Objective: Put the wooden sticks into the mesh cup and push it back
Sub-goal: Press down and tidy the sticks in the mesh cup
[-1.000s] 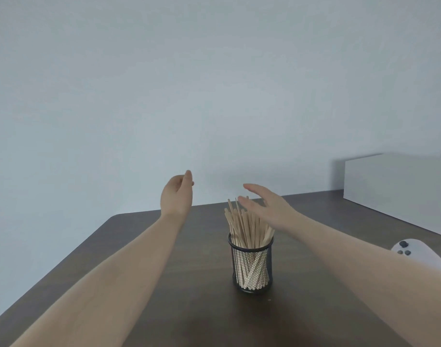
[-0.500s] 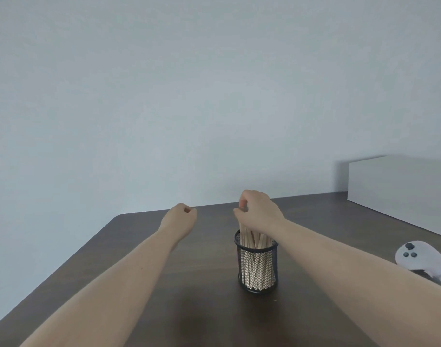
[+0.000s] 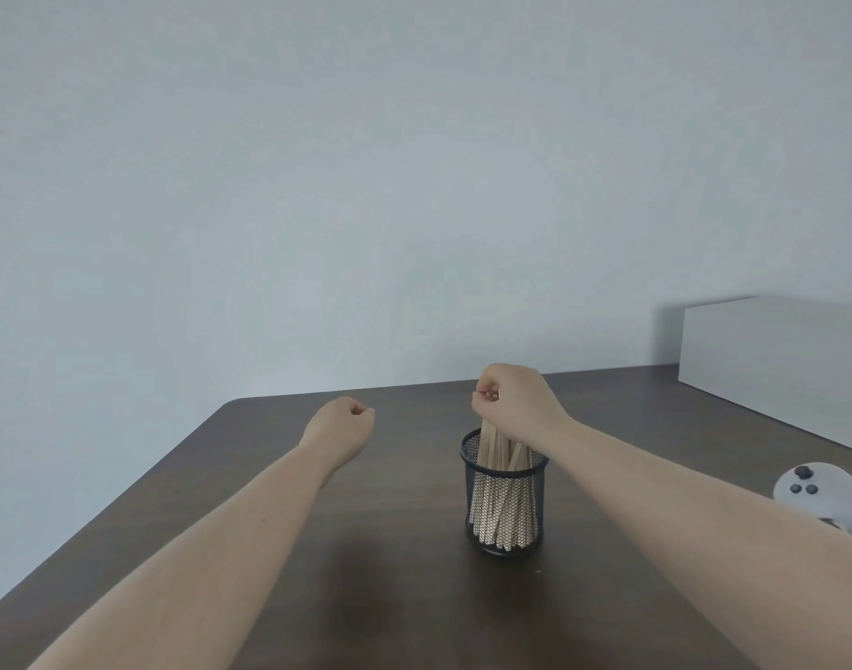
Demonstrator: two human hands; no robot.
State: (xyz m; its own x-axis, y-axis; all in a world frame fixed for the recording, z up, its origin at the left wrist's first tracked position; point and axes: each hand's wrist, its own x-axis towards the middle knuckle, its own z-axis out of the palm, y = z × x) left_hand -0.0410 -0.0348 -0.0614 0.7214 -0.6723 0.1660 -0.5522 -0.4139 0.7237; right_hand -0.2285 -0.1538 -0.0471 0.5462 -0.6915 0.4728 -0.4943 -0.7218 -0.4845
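- Head view: right hand [image 3: 513, 403] clamped on wooden sticks [image 3: 503, 500] in the mesh cup [image 3: 503, 534], mid-table.
- Left hand [image 3: 339, 427] fisted, empty.
- Cup looks light, tippy; push low on its wall.

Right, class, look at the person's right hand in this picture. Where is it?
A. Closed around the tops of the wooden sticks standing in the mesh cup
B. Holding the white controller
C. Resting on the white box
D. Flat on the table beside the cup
A: the right hand is closed over the tops of the wooden sticks that stand in the mesh cup, well clear of the white box and controller.
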